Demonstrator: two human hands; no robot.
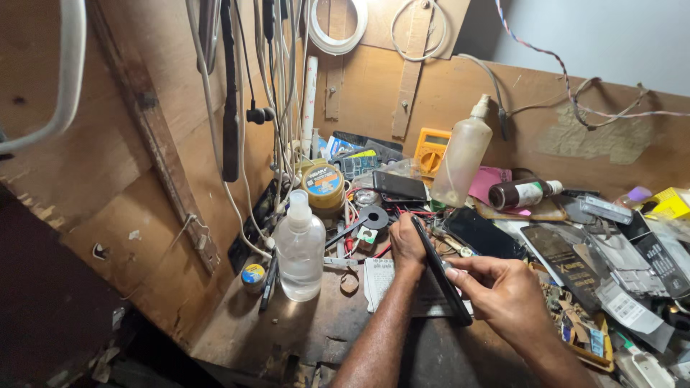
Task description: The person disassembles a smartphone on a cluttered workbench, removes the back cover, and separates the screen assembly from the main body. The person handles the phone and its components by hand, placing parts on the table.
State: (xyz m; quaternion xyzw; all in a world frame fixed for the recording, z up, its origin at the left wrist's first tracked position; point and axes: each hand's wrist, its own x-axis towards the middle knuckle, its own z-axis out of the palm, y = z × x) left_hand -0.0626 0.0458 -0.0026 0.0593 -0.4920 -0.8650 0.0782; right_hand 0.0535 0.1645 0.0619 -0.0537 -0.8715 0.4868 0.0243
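Fingers on both hands are closed on a slim black phone point(440, 271) that stands on its edge over the wooden bench point(316, 323): the left hand point(407, 244) grips its far end, thumb and fingers wrapped round it, while the right hand point(503, 287) pinches the near half between thumb and fingertips point(453, 271). From the head view, the phone runs as a thin dark strip from the left hand down toward the near edge of the bench, its face turned away so only the narrow side shows, glossy and plain. Just under it lies a white printed sheet point(379, 282). To the left stands a clear plastic spray bottle point(300, 248) with a white cap, and behind that a round tin point(323, 187) with an orange and blue label on its lid. A small round pot with a blue and yellow top point(253, 276) sits near the wall. Further back a cloudy squeeze bottle point(461, 154) leans beside a yellow multimeter point(433, 149), and a brown bottle with a white label point(519, 194) lies on its side. On the right, flat dark packets with white stickers point(625, 276) are heaped together, with a yellow box point(672, 203) at the edge.
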